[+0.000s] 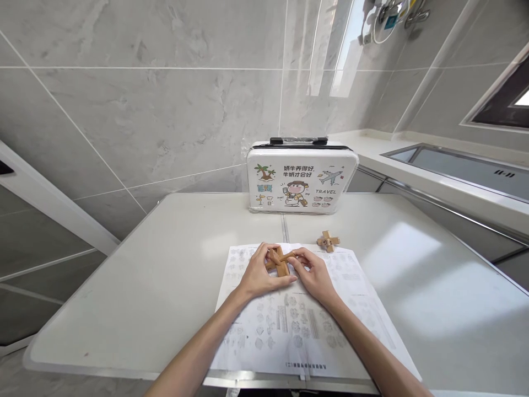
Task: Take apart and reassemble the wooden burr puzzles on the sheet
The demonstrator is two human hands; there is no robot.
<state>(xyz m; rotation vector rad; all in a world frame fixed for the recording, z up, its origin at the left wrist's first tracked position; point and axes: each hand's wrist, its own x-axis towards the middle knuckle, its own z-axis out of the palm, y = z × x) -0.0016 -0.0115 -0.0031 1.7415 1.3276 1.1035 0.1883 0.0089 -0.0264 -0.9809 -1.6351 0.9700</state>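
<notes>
Over the printed instruction sheet (273, 347), both hands are on a brown wooden burr puzzle (282, 267) with crossing bars. My left hand (262, 273) is closed around its left side, thumb stretched along the near edge. With thumb and fingertips, my right hand (313, 274) pinches a wooden bar (288, 256) at the puzzle's right side. Whether that bar is fully seated in the puzzle I cannot tell. Fingers hide part of the puzzle. A second wooden burr puzzle (328, 241), lighter in colour, rests beyond my right hand at the sheet's far edge.
A white cartoon-printed case (303, 182) with a black handle stands upright at the back of the white folding table (136, 286). Grey wall tiles rise behind it. To the right is a counter (438, 176) with a sink. A seam runs across the table's middle.
</notes>
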